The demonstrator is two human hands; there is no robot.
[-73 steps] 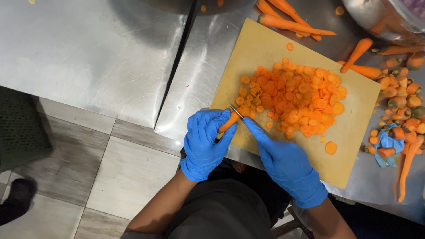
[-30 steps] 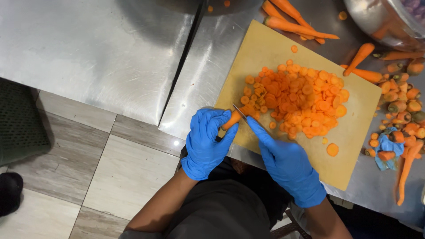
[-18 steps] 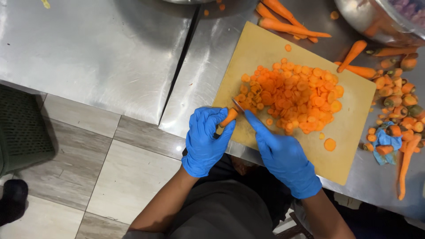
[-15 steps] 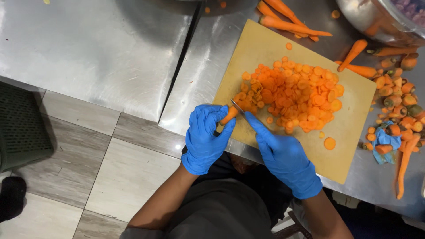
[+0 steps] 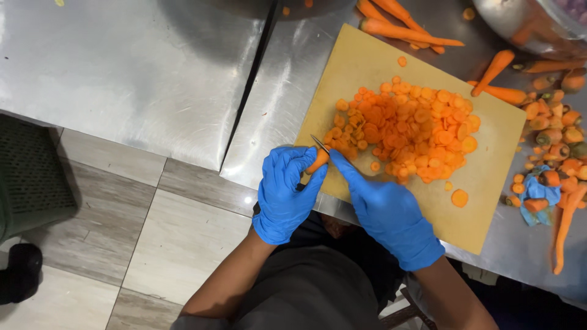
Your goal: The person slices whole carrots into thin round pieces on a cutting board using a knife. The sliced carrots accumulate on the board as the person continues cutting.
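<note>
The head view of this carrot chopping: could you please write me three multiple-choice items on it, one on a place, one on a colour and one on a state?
1. Where does the pile of carrot slices lie?
A. on the tan cutting board
B. on the floor tiles
C. in a metal bowl

2. What colour are the gloves on both hands?
A. white
B. blue
C. black

3. What is the left hand doing?
A. lying flat and empty
B. holding a short carrot piece
C. gripping a cloth

Answers:
1. A, as the slices are heaped on the board on the steel table.
2. B, as the left hand and the right hand both wear blue gloves.
3. B, as its fingers close around the carrot stub, with the small knife blade at its edge.
</note>
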